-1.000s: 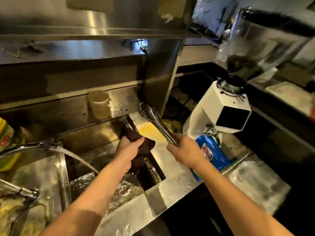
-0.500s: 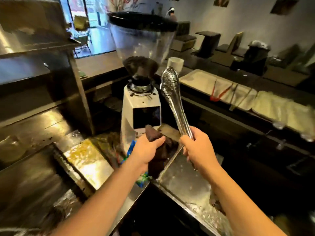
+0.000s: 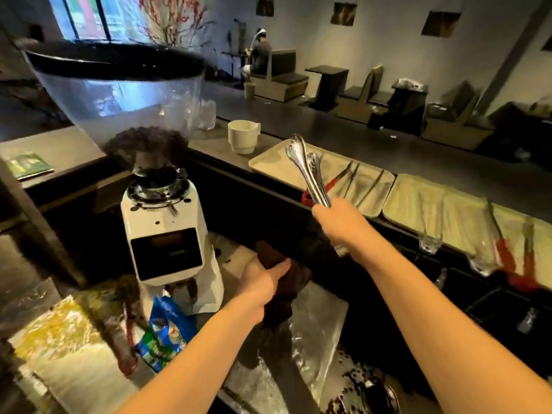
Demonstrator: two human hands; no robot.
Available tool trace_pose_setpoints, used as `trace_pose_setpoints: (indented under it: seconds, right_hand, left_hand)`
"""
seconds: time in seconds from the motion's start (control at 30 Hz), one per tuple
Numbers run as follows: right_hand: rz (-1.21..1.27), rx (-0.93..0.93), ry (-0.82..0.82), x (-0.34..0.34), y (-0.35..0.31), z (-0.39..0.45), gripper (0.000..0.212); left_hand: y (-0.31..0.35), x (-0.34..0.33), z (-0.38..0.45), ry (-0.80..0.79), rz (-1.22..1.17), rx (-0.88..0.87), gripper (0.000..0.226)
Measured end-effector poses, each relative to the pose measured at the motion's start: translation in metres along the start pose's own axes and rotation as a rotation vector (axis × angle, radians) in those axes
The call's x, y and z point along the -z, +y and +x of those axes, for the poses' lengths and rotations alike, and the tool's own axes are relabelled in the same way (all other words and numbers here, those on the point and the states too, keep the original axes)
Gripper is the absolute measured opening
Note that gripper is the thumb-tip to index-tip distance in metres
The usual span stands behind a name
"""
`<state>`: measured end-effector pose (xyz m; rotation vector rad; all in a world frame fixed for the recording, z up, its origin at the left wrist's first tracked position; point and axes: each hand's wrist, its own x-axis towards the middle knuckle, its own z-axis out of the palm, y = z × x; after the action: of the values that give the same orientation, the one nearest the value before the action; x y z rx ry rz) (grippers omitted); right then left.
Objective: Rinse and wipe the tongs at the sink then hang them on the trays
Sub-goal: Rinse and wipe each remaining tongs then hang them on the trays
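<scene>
Right hand [image 3: 339, 222] grips the steel tongs [image 3: 307, 171], tips raised above the trays [image 3: 373, 204]; left hand [image 3: 263, 282] clutches a dark cloth [image 3: 283, 300].

The right hand [image 3: 340, 222] grips steel tongs [image 3: 307, 171] by the handle end, tips raised over the near edge of the first tray [image 3: 274, 167]. The left hand [image 3: 263, 282] clutches a dark cloth [image 3: 280, 297] low beside the white grinder [image 3: 167, 234]. Other tongs [image 3: 343, 177] hang on the tray's front rim.
</scene>
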<state>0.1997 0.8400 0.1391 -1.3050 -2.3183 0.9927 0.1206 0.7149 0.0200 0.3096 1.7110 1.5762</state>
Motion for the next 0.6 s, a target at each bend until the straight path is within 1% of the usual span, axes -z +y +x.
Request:
trace_pose_setpoints:
  seconds: [0.07, 0.13, 0.17, 0.3, 0.37, 0.43, 0.5, 0.57, 0.6]
  right_hand:
    - [-0.090, 0.017, -0.013, 0.006, -0.020, 0.034, 0.034]
    - [-0.091, 0.017, -0.100, 0.007, -0.039, 0.063, 0.023]
    - [-0.103, 0.018, -0.137, 0.006, -0.048, 0.078, 0.021]
    - [-0.351, -0.029, -0.191, -0.009, -0.074, 0.124, 0.041]
    - [-0.470, -0.005, -0.236, -0.020, -0.078, 0.144, 0.048]
    - [-0.553, 0.010, -0.224, -0.029, -0.075, 0.160, 0.047]
    - [-0.613, 0.004, -0.160, -0.036, -0.073, 0.171, 0.053]
    - [-0.642, -0.002, -0.130, -0.047, -0.073, 0.183, 0.058]
    - [-0.625, -0.009, -0.123, -0.052, -0.072, 0.187, 0.058]
  left_hand:
    - [0.004, -0.002, 0.011, -0.004, -0.017, -0.026, 0.030]
    - [0.010, -0.001, 0.022, 0.025, -0.005, -0.039, 0.027]
    - [0.014, 0.000, 0.029, 0.042, 0.009, -0.035, 0.029]
    - [0.026, 0.006, 0.046, 0.074, -0.016, -0.057, 0.027]
    - [0.029, 0.010, 0.053, 0.087, -0.017, -0.085, 0.024]
    - [0.032, 0.011, 0.058, 0.084, -0.008, -0.105, 0.023]
    - [0.035, 0.013, 0.061, 0.092, -0.012, -0.100, 0.028]
    - [0.036, 0.015, 0.066, 0.092, -0.036, -0.075, 0.035]
    - [0.036, 0.015, 0.068, 0.093, -0.060, -0.060, 0.037]
